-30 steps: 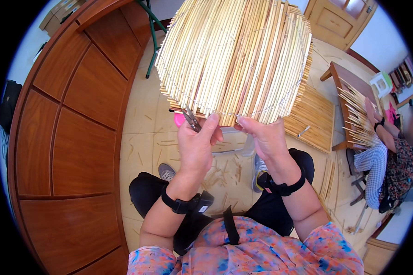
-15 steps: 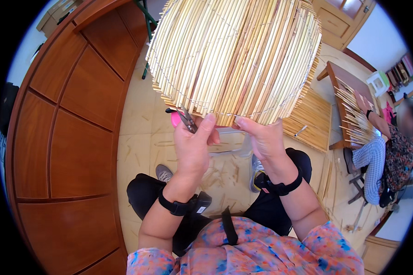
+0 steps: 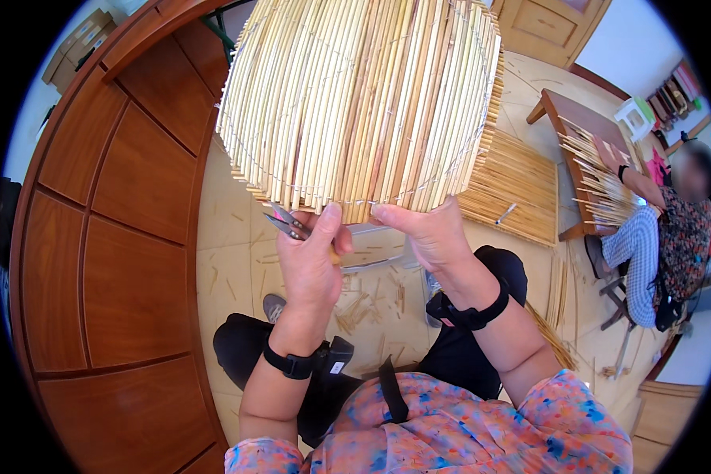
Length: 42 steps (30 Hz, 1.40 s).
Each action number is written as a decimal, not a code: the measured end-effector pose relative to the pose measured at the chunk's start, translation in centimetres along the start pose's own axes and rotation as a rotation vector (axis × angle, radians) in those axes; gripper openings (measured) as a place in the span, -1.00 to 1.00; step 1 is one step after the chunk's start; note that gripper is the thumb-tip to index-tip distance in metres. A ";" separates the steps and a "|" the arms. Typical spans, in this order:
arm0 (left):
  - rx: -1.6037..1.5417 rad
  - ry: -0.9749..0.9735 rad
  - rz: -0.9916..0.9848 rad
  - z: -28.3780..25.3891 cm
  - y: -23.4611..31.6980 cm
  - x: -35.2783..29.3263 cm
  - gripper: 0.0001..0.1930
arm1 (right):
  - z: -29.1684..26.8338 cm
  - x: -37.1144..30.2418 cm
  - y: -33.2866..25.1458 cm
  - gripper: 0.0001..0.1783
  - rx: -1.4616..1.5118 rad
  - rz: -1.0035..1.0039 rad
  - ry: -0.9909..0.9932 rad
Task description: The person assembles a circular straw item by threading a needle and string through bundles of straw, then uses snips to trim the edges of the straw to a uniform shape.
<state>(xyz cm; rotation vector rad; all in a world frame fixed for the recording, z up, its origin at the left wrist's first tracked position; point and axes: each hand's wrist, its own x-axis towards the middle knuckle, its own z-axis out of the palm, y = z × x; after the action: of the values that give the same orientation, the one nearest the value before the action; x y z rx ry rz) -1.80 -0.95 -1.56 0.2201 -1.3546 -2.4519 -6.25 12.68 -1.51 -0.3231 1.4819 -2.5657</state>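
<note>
A round mat of straw-coloured reed stalks, bound by thin thread, fills the upper middle of the view, its top cut off by the frame. My left hand pinches its near edge with the thumb on top. The same hand carries a small pair of thread snips, whose blades point up and left beside the edge. A short way to the right, my right hand grips that edge, thumb pressed on the stalk ends. The fingers under the mat are mostly hidden.
A wooden cabinet stands close on the left. A flat reed panel lies on the right, where a co-worker sits at a low table with loose stalks. Reed scraps litter the floor between my feet.
The mat and both hands have shifted left in the view, and the room behind has shifted left too. The snips now point further left. Both hands keep their hold.
</note>
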 end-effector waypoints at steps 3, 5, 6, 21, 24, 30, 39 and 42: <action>0.004 0.002 0.023 -0.5 -0.4 0.2 -0.86 | -0.2 0.2 0.5 -0.52 -0.007 -0.043 -0.046; -0.014 0.000 0.014 -1.0 -0.4 0.1 -0.85 | -0.2 0.2 0.6 -0.51 -0.016 -0.035 -0.067; -0.030 0.003 0.006 -1.0 -0.4 0.1 -0.83 | -0.3 0.1 0.6 -0.51 -0.018 -0.036 -0.064; 0.181 0.079 0.058 0.0 0.0 -1.4 -0.80 | -0.3 0.1 0.4 -0.52 -0.024 -0.019 0.129; 0.207 0.037 0.170 -0.3 0.0 -1.5 -0.75 | -0.5 0.2 0.4 -0.54 0.032 -0.041 0.172; 0.861 -0.069 0.562 -0.1 1.0 -1.8 -0.78 | -0.5 0.2 0.6 -0.54 -0.006 -0.062 0.157; 1.129 -0.029 0.630 -0.6 0.4 -1.5 -0.75 | 0.3 -0.1 0.5 -0.53 -0.009 -0.095 0.118; 1.155 -0.020 0.654 -0.6 0.5 -1.5 -0.76 | 0.4 -0.2 0.8 -0.54 -0.032 -0.127 0.111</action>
<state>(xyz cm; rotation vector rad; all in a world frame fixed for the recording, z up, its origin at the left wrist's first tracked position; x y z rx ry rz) -0.15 -1.17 -1.48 -0.0071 -2.2351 -0.9698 -5.94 12.01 -1.97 -0.2930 1.5900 -2.7017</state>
